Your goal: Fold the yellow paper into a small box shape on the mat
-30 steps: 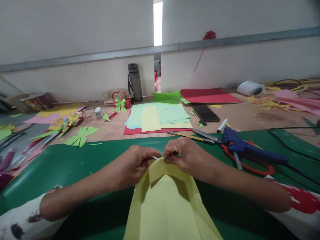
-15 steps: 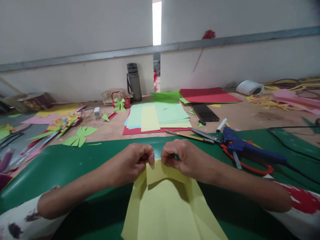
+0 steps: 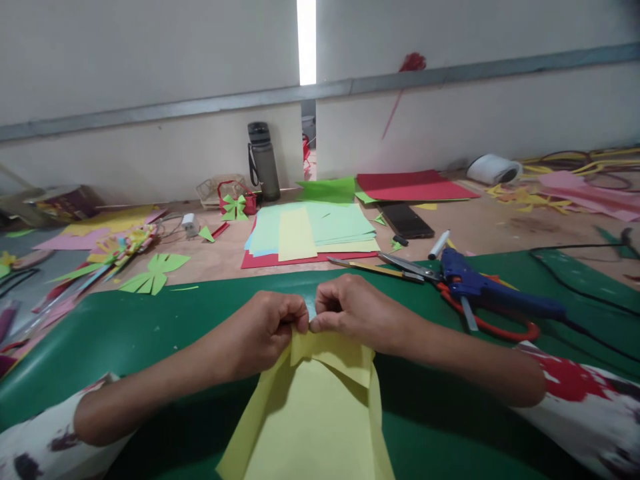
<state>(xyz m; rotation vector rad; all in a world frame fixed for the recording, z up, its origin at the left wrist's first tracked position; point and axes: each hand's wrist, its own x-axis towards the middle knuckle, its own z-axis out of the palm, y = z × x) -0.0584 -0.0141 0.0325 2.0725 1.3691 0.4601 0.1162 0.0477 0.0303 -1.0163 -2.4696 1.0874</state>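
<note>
A folded sheet of yellow paper (image 3: 310,413) hangs toward me from both hands, its top edge turned over into a flap. My left hand (image 3: 273,330) pinches the left part of that top edge between thumb and fingers. Close beside it, my right hand (image 3: 357,313) pinches the same edge, the two thumbs almost touching. The fingers cover much of the fold. Beneath the paper lies a green mat (image 3: 175,353). Right of my right hand rest a blue glue gun (image 3: 495,290) and red-handled scissors (image 3: 520,331).
Beyond the mat lie a stack of pale green paper (image 3: 340,227), red sheets (image 3: 415,186), a phone (image 3: 407,220) and a white marker (image 3: 439,245). A grey bottle (image 3: 264,163) stands by the wall. Green paper cutouts (image 3: 156,272) lie at left, and a pencil (image 3: 375,268) beside the scissors.
My right hand has slid left along the paper's top edge, closer to my left hand. The paper's lower end has swung left. The whole view has shifted slightly.
</note>
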